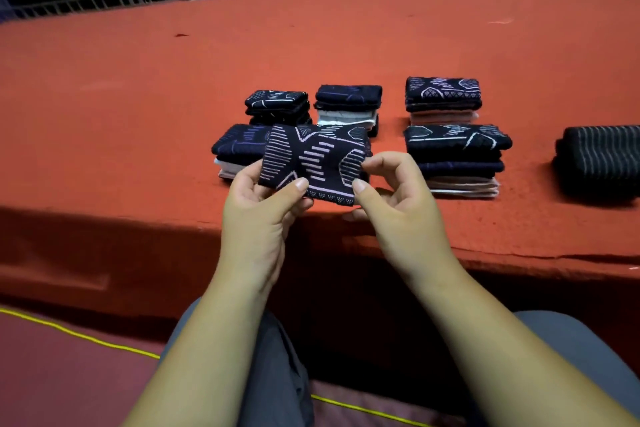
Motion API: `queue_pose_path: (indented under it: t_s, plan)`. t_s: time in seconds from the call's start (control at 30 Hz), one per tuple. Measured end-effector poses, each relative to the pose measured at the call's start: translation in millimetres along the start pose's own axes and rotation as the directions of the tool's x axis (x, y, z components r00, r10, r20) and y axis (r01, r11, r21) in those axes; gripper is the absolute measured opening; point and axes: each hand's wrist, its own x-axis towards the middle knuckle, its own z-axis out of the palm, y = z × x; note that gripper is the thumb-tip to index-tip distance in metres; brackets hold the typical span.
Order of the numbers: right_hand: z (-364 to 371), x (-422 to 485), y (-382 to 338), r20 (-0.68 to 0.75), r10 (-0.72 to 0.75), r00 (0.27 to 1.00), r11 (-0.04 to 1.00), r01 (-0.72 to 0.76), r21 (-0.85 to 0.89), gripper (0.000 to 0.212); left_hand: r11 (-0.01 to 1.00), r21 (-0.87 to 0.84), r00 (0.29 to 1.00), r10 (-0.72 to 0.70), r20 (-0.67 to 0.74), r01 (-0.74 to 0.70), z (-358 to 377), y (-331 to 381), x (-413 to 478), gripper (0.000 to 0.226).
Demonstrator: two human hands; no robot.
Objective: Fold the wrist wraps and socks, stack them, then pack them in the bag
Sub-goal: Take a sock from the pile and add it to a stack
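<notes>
Left hand [266,198] and right hand [388,191] each pinch an end of the folded sock [313,163], held taut above the table edge [485,250], likely squaring the fold before stacking. Five stacks [453,156] sit just beyond the hands; rolled wraps [599,159] far right. Open cloth lies left.

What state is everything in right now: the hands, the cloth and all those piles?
Left hand: pinches the patterned piece at its left end.
Right hand: pinches its right end.
Patterned piece: folded, held up off the red table.
Folded stacks: five, sitting on the table.
Striped pile: lying apart, far right.
</notes>
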Motion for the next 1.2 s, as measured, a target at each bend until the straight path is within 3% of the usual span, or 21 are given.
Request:
queue_pose_path:
  t_s: [0.3,0.4,0.53,0.6,0.83,0.97,1.03,1.1,1.2]
  plan:
    - [10,20,25,0.050,0.031,0.998,0.982,-0.021,-0.189,0.027,0.987,-0.014,0.959,0.153,-0.236,-0.161,-38,45,79,0.025]
    - [11,23,29,0.109,0.016,0.994,0.965,0.013,-0.262,0.031,0.990,0.026,0.950,0.139,-0.281,-0.137,-50,41,103,0.019]
    - [11,24,30,0.156,0.003,0.988,0.940,0.051,-0.338,0.017,0.999,0.023,0.943,0.033,-0.331,-0.027,-61,23,116,0.019]
    - [11,24,29,0.164,0.009,0.986,0.934,0.051,-0.355,0.020,0.999,0.038,0.939,0.016,-0.343,-0.003,-63,18,116,0.016]
    - [12,21,25,0.191,0.014,0.981,0.898,0.072,-0.434,0.022,0.997,-0.058,0.949,0.021,-0.315,-0.041,-58,29,109,0.011]
    - [12,18,23,0.210,0.001,0.978,0.872,0.102,-0.478,0.022,0.991,0.133,0.942,0.028,-0.333,0.018,-57,19,103,0.024]
    - [12,17,22,0.210,-0.003,0.978,0.872,0.105,-0.478,0.022,0.949,0.311,0.923,0.065,-0.379,0.061,-59,12,100,0.040]
    - [10,15,20,0.206,-0.005,0.978,0.882,0.101,-0.460,0.023,0.921,0.383,0.902,0.103,-0.419,0.073,-58,12,94,0.055]
    - [4,10,14,0.187,0.019,0.982,0.908,0.061,-0.413,0.024,0.896,0.441,0.874,0.169,-0.457,0.058,-49,14,80,0.051]
